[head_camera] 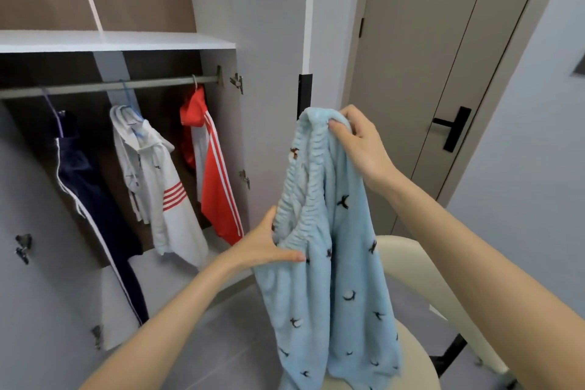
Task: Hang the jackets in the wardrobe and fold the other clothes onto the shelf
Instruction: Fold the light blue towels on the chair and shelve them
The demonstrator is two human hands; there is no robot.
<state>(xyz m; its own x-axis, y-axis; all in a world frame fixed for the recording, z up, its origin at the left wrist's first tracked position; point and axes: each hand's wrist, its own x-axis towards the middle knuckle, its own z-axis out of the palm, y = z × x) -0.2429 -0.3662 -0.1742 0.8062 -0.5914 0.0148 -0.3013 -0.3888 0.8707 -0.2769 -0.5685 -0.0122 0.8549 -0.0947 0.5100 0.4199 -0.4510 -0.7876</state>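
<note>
The right hand (357, 142) curls its fingers tightly over the top of the elastic waistband of the pale blue bird-print trousers (342, 279). The left hand (269, 247) pinches the same waistband lower down between thumb and fingers, so the garment hangs above a cream chair (408, 263). In the open wardrobe (226, 136), a navy jacket (88, 187), a white jacket (158, 187) and a red jacket (215, 180) hang from the rail (95, 87) beneath the shelf (126, 39).

No word, brand, label or number can be read anywhere. The white jacket (158, 180) bears a few small dark marks on its front, too blurred to make out.
</note>
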